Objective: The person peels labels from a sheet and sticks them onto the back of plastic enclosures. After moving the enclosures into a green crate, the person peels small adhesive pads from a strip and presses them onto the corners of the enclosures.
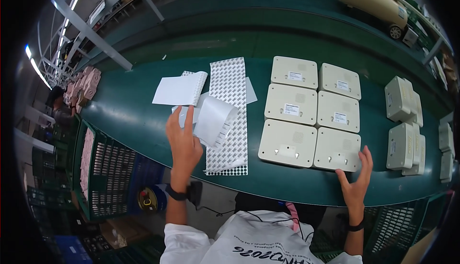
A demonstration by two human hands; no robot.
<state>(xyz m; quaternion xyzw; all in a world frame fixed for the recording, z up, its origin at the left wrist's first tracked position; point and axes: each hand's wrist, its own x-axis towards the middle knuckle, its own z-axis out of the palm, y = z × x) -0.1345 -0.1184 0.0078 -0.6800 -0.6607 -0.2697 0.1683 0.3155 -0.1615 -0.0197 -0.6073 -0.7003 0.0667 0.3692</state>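
My left hand has two fingers stretched toward the lower edge of a white label sheet; I cannot tell whether they touch it. Beside it lies a curled translucent backing sheet, partly over a long sheet of small printed stickers. Thumb and fingers spread, my right hand is at the lower right corner of a cream plastic housing. A matching housing sits left of it, also without a white label. Farther back, several labelled housings form the rest of the block.
More cream housings stand in stacked groups at the right. A green crate stands below the table at the left. Pink parts lie at the table's far left, near another person. A beige tank stands at the back right.
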